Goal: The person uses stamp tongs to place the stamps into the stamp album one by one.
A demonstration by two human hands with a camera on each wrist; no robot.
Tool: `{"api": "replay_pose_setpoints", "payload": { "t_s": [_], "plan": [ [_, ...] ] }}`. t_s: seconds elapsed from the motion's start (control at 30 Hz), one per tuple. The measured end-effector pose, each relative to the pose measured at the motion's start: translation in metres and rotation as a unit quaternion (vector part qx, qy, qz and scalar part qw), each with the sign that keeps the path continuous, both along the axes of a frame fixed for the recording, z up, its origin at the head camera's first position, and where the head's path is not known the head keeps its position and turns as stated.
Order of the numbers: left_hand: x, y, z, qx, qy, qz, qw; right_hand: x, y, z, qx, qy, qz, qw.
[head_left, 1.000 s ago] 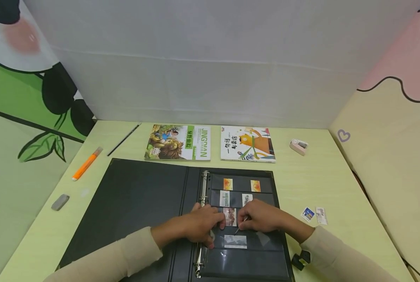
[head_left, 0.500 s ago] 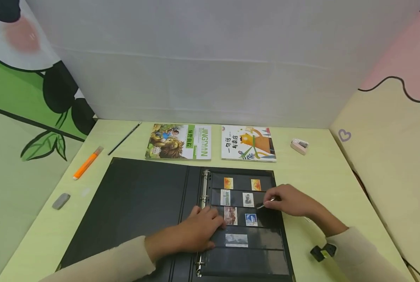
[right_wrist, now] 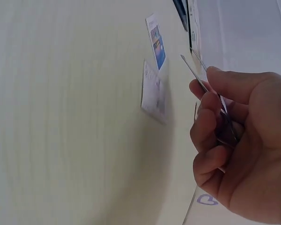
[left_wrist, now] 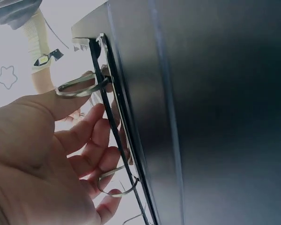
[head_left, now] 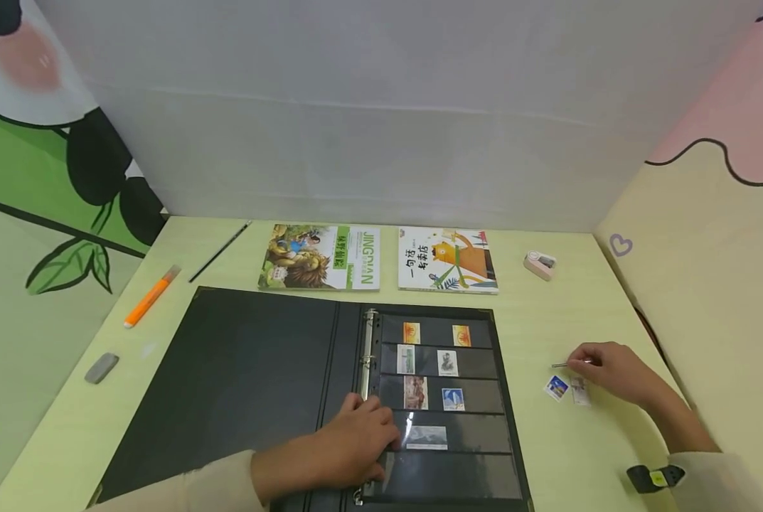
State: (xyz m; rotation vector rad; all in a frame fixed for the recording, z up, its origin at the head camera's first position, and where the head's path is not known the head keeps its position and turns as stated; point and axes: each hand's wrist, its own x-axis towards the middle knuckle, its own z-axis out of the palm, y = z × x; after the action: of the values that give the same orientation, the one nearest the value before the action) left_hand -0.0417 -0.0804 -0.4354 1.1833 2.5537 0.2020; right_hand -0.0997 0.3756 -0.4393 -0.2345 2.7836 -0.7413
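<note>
My right hand (head_left: 621, 373) pinches a pair of metal tweezers (right_wrist: 193, 71) between thumb and fingers; in the right wrist view the two tips stand apart with nothing between them. Just below the tweezers on the table lie a blue stamp (head_left: 557, 387) and a pale stamp (head_left: 580, 393), side by side. My left hand (head_left: 349, 444) rests on the stamp album (head_left: 253, 363) at the metal rings (left_wrist: 77, 91), fingers loosely bent over the inner edge of the black pocket page (head_left: 451, 476). Several stamps sit in the page's upper rows, among them a blue one (head_left: 453, 400).
Two picture books (head_left: 320, 257) lie behind the album. A pink-and-white pencil sharpener (head_left: 540, 264) is at the back right. Along the left side are an orange marker (head_left: 153, 297), a pencil (head_left: 220, 251) and a grey eraser (head_left: 102, 368).
My right hand has left the album page and moved right to the loose stamps, still with the tweezers. A blue stamp now shows in the third row. The left hand slid slightly down.
</note>
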Motion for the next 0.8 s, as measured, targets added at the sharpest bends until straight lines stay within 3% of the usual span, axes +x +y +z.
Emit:
{"api": "replay_pose_setpoints", "payload": {
  "t_s": [0.17, 0.3, 0.43, 0.63, 0.8],
  "plan": [
    [0.0, 0.006, 0.005, -0.007, -0.035, 0.016, 0.9992, 0.004, 0.013, -0.007, 0.028, 0.018, -0.003, 0.999],
    [0.003, 0.011, 0.008, -0.021, -0.045, 0.034, 0.9982, 0.006, 0.018, -0.012, 0.02, 0.014, -0.005, 1.0],
    [0.011, 0.016, 0.007, -0.062, -0.003, 0.037, 0.9973, 0.007, 0.018, -0.013, 0.009, 0.008, 0.001, 1.0],
    [0.021, 0.026, 0.002, -0.157, 0.064, 0.03, 0.985, 0.009, 0.016, -0.013, 0.001, 0.006, 0.011, 1.0],
    [0.023, 0.026, -0.002, -0.153, 0.089, 0.028, 0.9838, 0.01, 0.015, -0.013, 0.003, 0.003, 0.016, 1.0]
  ]
}}
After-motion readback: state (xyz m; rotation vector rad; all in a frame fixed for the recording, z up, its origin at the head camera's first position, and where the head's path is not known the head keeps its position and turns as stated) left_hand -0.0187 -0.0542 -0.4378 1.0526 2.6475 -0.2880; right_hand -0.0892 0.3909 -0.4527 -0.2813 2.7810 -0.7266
